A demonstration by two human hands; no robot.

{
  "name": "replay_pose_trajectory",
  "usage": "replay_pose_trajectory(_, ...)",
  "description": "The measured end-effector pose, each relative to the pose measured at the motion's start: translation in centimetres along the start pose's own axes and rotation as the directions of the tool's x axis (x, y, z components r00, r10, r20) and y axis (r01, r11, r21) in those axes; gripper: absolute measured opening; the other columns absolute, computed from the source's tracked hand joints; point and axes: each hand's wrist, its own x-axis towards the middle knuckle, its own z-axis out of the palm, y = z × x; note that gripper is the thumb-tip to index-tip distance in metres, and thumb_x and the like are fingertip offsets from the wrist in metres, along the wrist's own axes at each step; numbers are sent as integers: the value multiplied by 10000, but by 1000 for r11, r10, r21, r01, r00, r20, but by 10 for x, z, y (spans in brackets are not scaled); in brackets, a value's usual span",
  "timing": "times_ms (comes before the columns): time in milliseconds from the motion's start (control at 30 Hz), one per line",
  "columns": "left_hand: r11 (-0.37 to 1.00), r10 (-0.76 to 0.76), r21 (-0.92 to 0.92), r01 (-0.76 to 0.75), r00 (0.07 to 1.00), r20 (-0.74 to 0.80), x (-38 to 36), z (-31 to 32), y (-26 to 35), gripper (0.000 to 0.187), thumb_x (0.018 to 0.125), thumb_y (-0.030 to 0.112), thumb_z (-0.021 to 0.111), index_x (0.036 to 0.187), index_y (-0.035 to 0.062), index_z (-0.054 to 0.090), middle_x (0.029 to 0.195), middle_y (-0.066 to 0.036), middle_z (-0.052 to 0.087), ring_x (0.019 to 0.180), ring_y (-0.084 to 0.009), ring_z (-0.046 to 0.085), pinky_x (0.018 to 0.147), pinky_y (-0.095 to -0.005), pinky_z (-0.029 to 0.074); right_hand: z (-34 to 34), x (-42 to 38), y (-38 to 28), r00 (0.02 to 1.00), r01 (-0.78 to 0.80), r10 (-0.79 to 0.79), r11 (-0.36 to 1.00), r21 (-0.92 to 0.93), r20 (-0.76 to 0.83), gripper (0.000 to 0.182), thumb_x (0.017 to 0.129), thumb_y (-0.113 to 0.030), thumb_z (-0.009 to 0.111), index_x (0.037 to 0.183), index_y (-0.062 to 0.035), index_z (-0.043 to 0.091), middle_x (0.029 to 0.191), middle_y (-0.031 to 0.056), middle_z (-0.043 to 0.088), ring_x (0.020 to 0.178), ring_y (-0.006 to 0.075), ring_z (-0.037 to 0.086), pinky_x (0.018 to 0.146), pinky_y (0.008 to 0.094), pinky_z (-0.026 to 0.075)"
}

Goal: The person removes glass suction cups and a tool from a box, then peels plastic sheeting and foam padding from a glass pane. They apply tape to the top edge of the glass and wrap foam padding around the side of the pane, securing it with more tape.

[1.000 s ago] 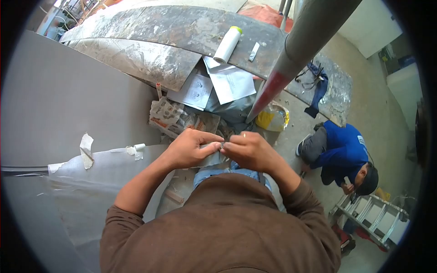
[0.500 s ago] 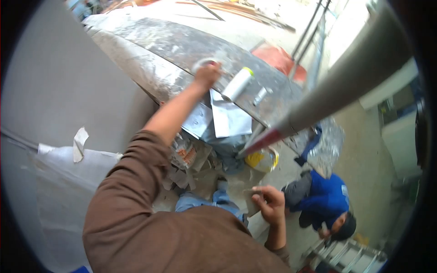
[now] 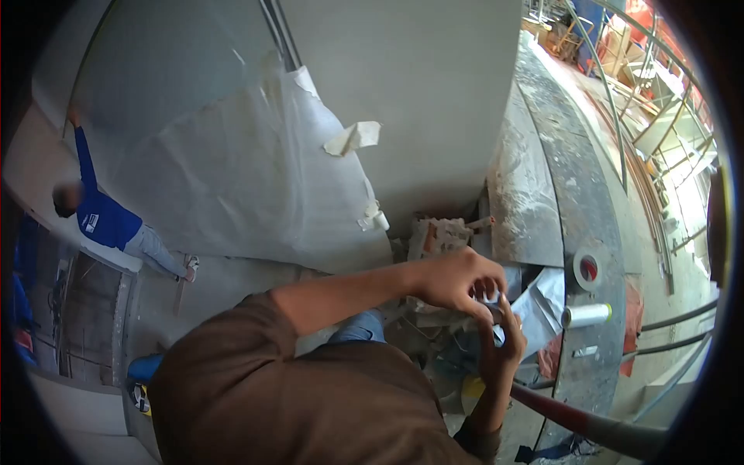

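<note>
My left hand (image 3: 456,283) meets my right hand (image 3: 505,335) in front of my chest, beside the bench edge. The fingers of both are curled round a small dark item (image 3: 493,312), mostly hidden by the fingers. Just beyond them lies crumpled, pale sheeting (image 3: 542,306). A roll of tape (image 3: 575,270) lies flat on the dark bench (image 3: 593,194). Nearby on the bench are a white roll with a green end (image 3: 587,315) and a small pale piece (image 3: 585,351).
A thick pole (image 3: 554,409) slants at the lower right. Plastic sheeting (image 3: 232,170) with loose tape (image 3: 353,138) covers part of the wall. A person in blue (image 3: 108,219) reaches up at the far left. Debris (image 3: 438,236) lies beside the bench.
The view has swung left. My left hand has left the tape roll on the bench and come back to my right hand. Another person in blue is now in view at left.
</note>
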Motion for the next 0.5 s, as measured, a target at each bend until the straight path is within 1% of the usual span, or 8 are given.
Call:
replay_pose_trajectory(33, 998, -24, 56, 30, 993, -116, -19, -22, 4, 364, 848, 180, 834, 1134, 12, 685, 1004, -106, 749, 915, -154, 727, 811, -291, 576, 19, 29, -4, 994, 112, -113, 993, 22, 8, 627, 859, 38, 728, 1456, -4, 538, 1088, 172, 707, 952, 249, 695, 872, 336, 525)
replay_pose_trajectory(100, 988, -110, 67, 139, 937, -332, -57, -62, 20, 236, 851, 103, 814, 1028, -11, 708, 940, -89, 752, 848, -138, 718, 765, -294, 565, 59, 81, -26, 988, 150, -156, 974, 167, 19, 677, 828, 12, 775, 1458, 8, 526, 1091, 202, 720, 890, 308, 685, 844, 373, 531)
replay_pose_trajectory(200, 937, 97, 331, 108, 832, -547, -101, -121, 25, 136, 860, 55, 791, 941, -23, 714, 853, -80, 736, 782, -121, 690, 719, -282, 542, 114, 140, -69, 987, -32, -48, 874, 485, 150, 781, 832, 6, 792, 1521, 18, 422, 1137, 172, 713, 910, 232, 673, 860, 347, 531)
replay_pose_trajectory(267, 942, 67, 288, 171, 746, -662, -126, -158, 31, 118, 856, 46, 789, 914, -23, 713, 819, -86, 721, 744, -136, 676, 705, -280, 532, 157, 174, -92, 976, -148, 3, 742, 654, 218, 824, 846, -14, 799, 1547, 21, 367, 1125, 135, 719, 919, 177, 659, 867, 331, 530)
replay_pose_trajectory(333, 930, 47, 283, 235, 687, -726, -152, -194, 30, 106, 855, 41, 785, 896, -21, 710, 790, -89, 705, 715, -144, 662, 687, -278, 520, 205, 198, -101, 963, -190, -30, 628, 754, 268, 720, 868, -52, 812, 1484, 35, 451, 1131, 78, 708, 924, 112, 630, 875, 291, 512)
replay_pose_trajectory(367, 911, 48, 311, 269, 682, -730, -163, -215, 31, 102, 857, 40, 783, 891, -19, 707, 778, -90, 697, 704, -145, 655, 676, -277, 513, 232, 208, -89, 920, -237, -102, 627, 742, 379, 568, 859, -74, 827, 1350, 37, 565, 1186, 89, 676, 924, 109, 618, 886, 289, 495)
replay_pose_trajectory(433, 869, 80, 392, 302, 696, -714, -179, -255, 35, 97, 862, 40, 778, 878, -17, 702, 763, -91, 686, 689, -145, 644, 656, -275, 498, 274, 227, -87, 878, -178, -217, 679, 712, 426, 465, 838, -110, 855, 1221, 21, 626, 1213, 108, 645, 940, 136, 615, 900, 304, 485)
replay_pose_trajectory(500, 823, 122, 483, 299, 738, -664, -188, -286, 40, 97, 868, 41, 774, 860, -15, 695, 757, -91, 681, 681, -141, 636, 637, -273, 483, 291, 265, -111, 891, 139, -404, 679, 721, 208, 469, 828, -130, 866, 1206, 5, 624, 1152, 108, 657, 945, 161, 615, 897, 318, 488)
